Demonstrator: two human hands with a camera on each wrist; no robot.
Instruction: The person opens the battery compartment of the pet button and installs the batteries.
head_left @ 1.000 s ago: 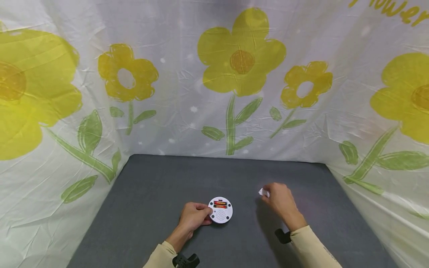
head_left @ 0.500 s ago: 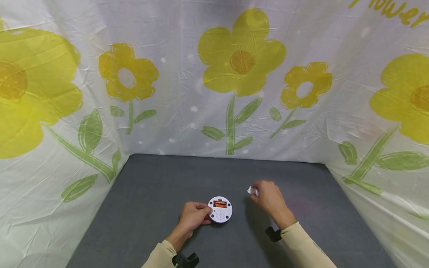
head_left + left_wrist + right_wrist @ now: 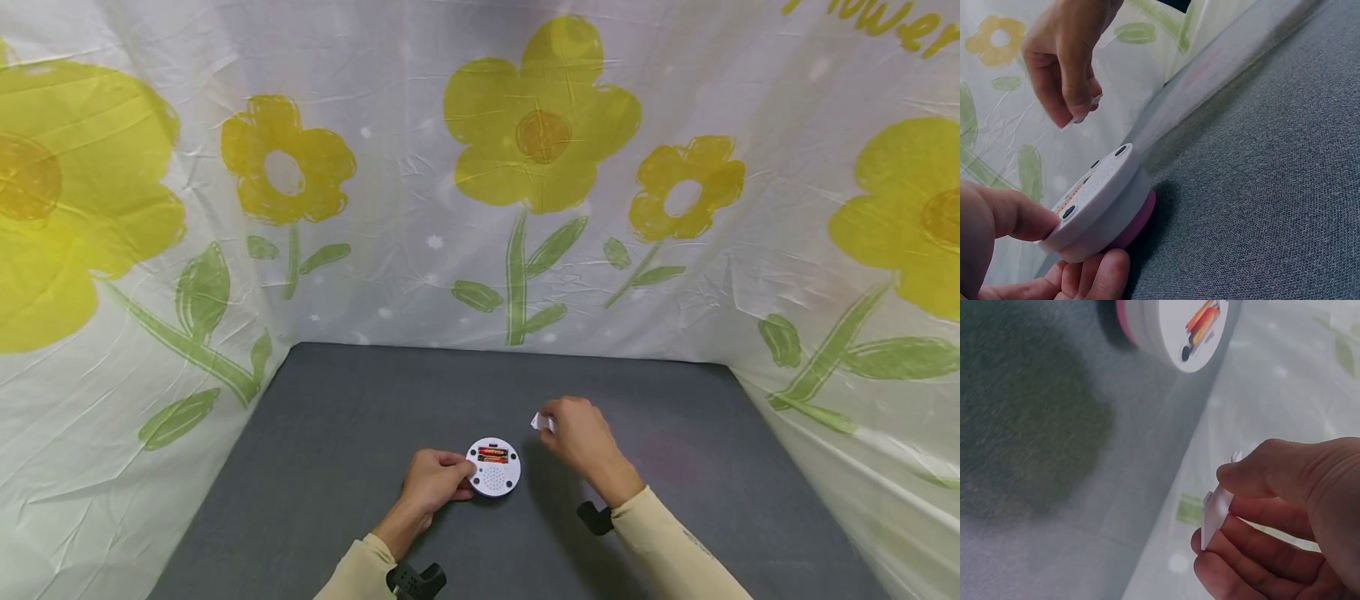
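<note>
Panel point(image 3: 1215, 515) in right hand point(image 3: 581, 435) above table point(image 3: 390, 400)

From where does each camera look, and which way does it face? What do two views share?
Head: worn on the head, facing forward and down at the dark tabletop and flowered curtain; left hand, right hand and sleeves show.
Left wrist: on that wrist, looking past the left hand at the round white device; the right hand shows beyond.
Right wrist: on that wrist, facing the small white piece pinched in the right hand, the only one shown.
Both wrist views share device, piece and right hand.
</note>
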